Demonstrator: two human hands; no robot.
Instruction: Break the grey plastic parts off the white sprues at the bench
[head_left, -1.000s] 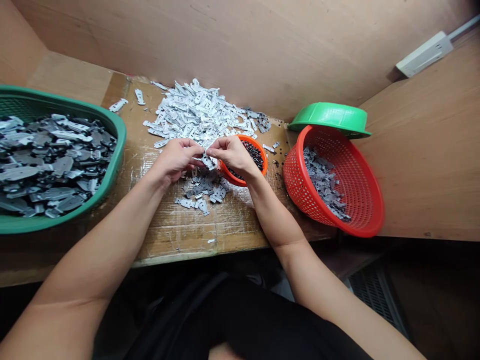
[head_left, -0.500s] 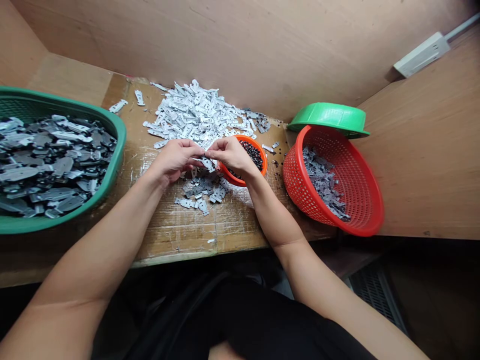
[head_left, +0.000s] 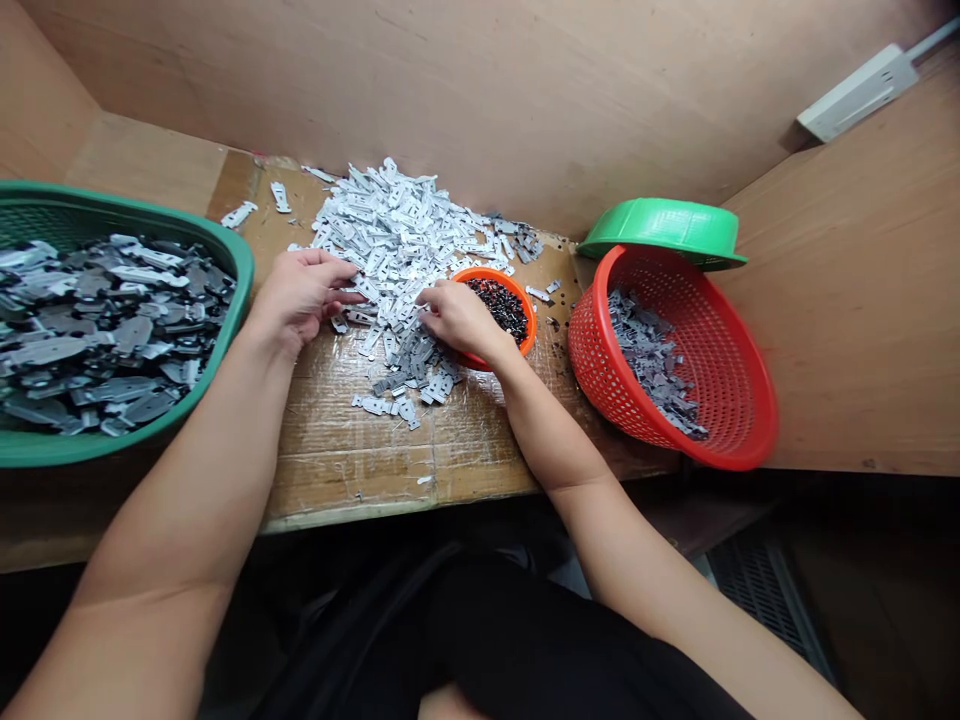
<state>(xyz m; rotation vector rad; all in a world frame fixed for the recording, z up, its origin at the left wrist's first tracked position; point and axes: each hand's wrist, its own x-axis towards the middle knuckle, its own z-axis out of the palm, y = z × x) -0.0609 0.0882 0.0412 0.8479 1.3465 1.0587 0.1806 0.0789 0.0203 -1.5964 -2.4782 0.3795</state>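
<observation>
My left hand (head_left: 298, 295) is at the left side of a heap of pale metal plates (head_left: 397, 220), its fingers apart and the tips touching plates at the heap's edge. My right hand (head_left: 461, 318) bends over the heap's lower right part, above some darker grey metal pieces (head_left: 420, 365). Its thumb and index finger are slightly apart, with nothing visible between them. Right beside this hand stands an orange bowl (head_left: 531, 325) of small dark parts (head_left: 499, 305), partly covered by the hand and wrist.
On the left stands a green basket (head_left: 244, 270) full of assembled metal parts (head_left: 112, 330). A tilted red basket (head_left: 739, 400) with grey pieces (head_left: 652, 360) is at the right, a bright green basin (head_left: 664, 228) behind it. Wooden panels (head_left: 525, 110) enclose the cardboard-covered table (head_left: 337, 460).
My hands were together, pinching a metal plate over the grey pieces. They have come apart: the left has moved left to the heap's edge, the right stays near the bowl. The held plate is gone.
</observation>
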